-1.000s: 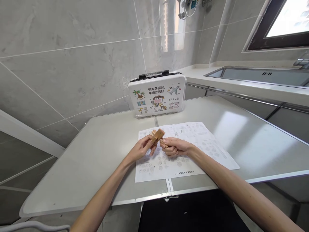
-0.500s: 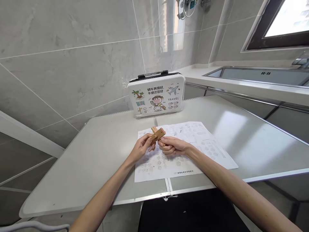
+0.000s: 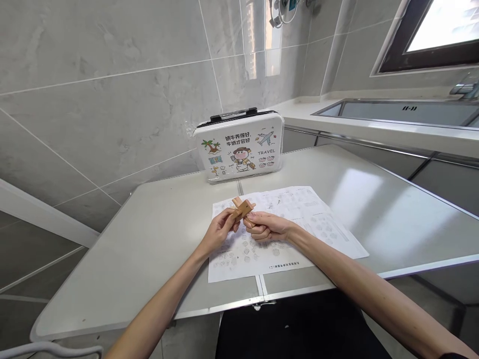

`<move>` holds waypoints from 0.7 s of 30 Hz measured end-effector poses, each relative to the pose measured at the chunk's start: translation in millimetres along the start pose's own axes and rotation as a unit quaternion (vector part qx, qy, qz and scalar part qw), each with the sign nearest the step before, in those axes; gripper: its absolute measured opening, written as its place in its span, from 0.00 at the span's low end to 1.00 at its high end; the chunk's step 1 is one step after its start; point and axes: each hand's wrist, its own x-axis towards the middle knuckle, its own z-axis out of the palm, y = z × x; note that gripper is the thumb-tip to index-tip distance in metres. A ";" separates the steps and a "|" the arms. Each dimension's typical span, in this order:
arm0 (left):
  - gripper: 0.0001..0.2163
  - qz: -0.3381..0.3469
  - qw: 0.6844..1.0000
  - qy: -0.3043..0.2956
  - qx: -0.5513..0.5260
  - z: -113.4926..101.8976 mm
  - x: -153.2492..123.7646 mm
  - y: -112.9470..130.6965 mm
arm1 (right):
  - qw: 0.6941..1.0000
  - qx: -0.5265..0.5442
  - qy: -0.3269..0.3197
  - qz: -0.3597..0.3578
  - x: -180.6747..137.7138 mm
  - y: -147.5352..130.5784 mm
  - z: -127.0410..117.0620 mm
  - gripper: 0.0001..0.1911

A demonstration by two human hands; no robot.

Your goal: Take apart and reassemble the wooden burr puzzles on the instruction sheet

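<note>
Between my hands is a small puzzle of crossed wooden pieces [image 3: 245, 207], raised over a printed sheet [image 3: 299, 209]. My left hand [image 3: 221, 227] pinches its left side between thumb and fingers. The fingers of my right hand [image 3: 267, 225] are curled round its lower right end, with the thumb on top. One piece slants up to the right and has a small dark slot; another sticks out at the upper left. My fingers hide the lower parts. The sheet lies flat beneath, covered with small grey drawings and text.
A white cartoon-printed case [image 3: 239, 147] in clear plastic stands at the back of the folding table [image 3: 149, 239], against the tiled wall. To the right are a counter with a sink [image 3: 392, 112], a faucet [image 3: 466, 89] and a window. A chair part [image 3: 56, 349] shows at lower left.
The view has shifted slightly. Both hands keep their hold on the wooden puzzle, which has barely moved.
</note>
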 end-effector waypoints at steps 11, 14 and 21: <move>0.17 -0.022 0.998 0.052 -0.034 -3.8 1.5 1.8 | 0.968 -0.230 0.101 0.010 2.7 -8.7 12.2 0.23; 0.18 -0.032 0.996 0.084 0.007 -4.9 1.6 9.2 | 0.932 -0.322 0.166 0.025 1.0 -14.2 12.5 0.26; 0.19 -0.073 0.993 0.083 0.045 -1.9 5.8 2.6 | 0.905 -0.322 0.276 0.031 -10.2 -27.4 -9.0 0.34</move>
